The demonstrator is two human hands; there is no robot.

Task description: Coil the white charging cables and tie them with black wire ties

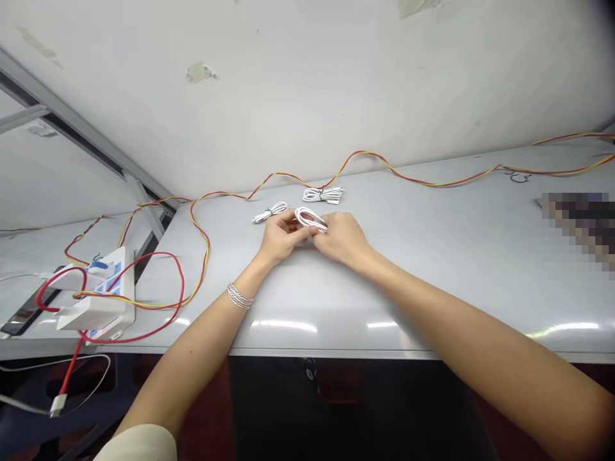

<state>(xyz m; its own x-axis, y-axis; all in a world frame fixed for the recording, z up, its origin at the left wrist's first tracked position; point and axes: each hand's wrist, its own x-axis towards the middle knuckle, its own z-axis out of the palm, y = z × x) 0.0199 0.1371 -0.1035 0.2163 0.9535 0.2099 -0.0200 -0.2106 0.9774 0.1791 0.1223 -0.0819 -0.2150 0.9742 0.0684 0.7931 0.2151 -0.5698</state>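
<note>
Both my hands meet over the middle of the table around a coiled white cable [307,218]. My left hand [281,238] pinches the coil's left side between thumb and fingers. With its fingers curled in, my right hand [342,235] grips the coil's right end; its fingertips are mostly hidden. Just behind my left hand lies a white cable bundle [270,212] bound with a black tie. A second tied bundle [323,195] of white cable, with a plug end showing, rests farther back near the wall.
A twisted red and yellow wire [355,157] runs along the wall. At left, a power strip [125,282] holds white adapters [91,314], beside a dark phone [31,314]. A black tie [519,177] lies at back right, near a pixelated object [583,221]. The table's front edge [384,353] is close.
</note>
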